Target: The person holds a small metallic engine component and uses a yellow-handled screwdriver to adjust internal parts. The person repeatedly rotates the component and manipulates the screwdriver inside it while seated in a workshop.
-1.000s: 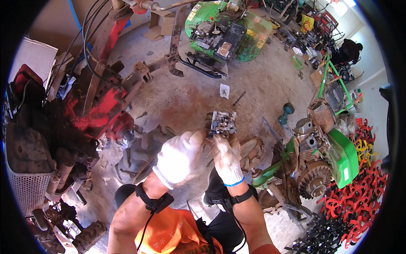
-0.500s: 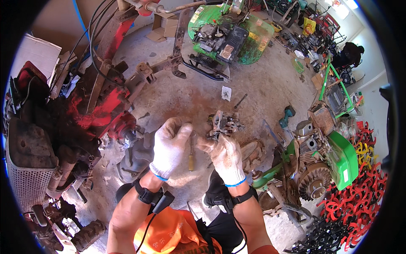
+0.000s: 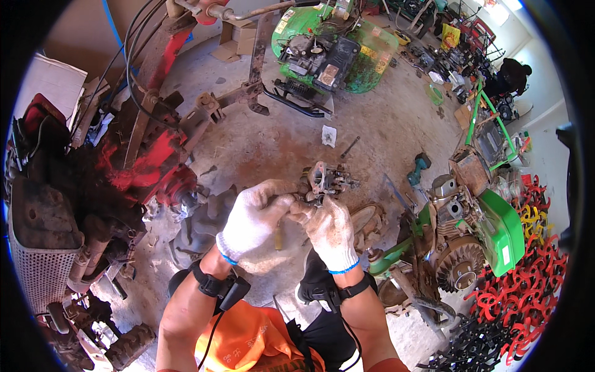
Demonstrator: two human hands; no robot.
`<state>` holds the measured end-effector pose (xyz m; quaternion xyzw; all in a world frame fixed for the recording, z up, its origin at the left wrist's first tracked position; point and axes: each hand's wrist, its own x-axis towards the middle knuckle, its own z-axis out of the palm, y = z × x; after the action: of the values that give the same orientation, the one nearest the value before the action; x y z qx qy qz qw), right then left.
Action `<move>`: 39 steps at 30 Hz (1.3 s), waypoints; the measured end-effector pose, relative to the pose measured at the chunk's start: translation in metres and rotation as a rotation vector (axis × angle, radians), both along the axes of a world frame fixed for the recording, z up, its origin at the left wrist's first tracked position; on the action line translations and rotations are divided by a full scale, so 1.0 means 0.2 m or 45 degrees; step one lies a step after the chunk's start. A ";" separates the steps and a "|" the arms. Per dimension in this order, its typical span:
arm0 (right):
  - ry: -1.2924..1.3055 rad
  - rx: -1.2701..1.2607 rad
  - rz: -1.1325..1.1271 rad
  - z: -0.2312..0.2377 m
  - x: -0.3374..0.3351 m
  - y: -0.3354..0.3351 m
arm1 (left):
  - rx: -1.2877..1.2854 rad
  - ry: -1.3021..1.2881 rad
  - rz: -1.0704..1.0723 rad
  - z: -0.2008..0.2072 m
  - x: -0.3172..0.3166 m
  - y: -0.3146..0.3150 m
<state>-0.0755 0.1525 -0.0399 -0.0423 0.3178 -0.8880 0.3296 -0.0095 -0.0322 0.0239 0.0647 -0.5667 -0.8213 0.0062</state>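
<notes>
My gloved right hand (image 3: 328, 228) grips a grimy metal carburetor (image 3: 330, 178) and holds it up in front of me. My gloved left hand (image 3: 255, 214) is closed, its thumb and fingertips pinched together at the near left side of the carburetor, against my right fingers. Whatever the left fingertips hold is hidden or too small to name. Below and between the hands, the yellow handle of a screwdriver (image 3: 278, 239) shows on the floor, its shaft covered by my left hand.
A green machine with an engine (image 3: 319, 59) stands ahead. Red, dirty machinery (image 3: 145, 167) fills the left. An opened engine with a finned flywheel (image 3: 460, 268) sits at right, beside piles of red curved blades (image 3: 520, 294). A teal power tool (image 3: 419, 168) and white paper (image 3: 329, 136) lie on the floor.
My left hand has moved right, its fingertips now meeting my right fingers at the carburetor, and it covers more of the screwdriver. My right hand keeps its hold almost unmoved.
</notes>
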 end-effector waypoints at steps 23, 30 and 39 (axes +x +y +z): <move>0.354 0.580 -0.215 -0.05 0.02 -0.07 | -0.296 0.103 0.153 -0.03 0.00 0.02; 0.303 0.511 -0.168 -0.01 0.04 -0.06 | -0.078 -0.028 0.063 -0.02 -0.01 -0.03; 0.452 0.640 -0.096 0.02 0.03 -0.04 | -0.303 -0.113 0.013 -0.01 -0.02 -0.07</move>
<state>-0.0685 0.1440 -0.0356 -0.1018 0.5815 -0.7719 0.2359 -0.0126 -0.0456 0.0224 0.1026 -0.6596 -0.7446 -0.0069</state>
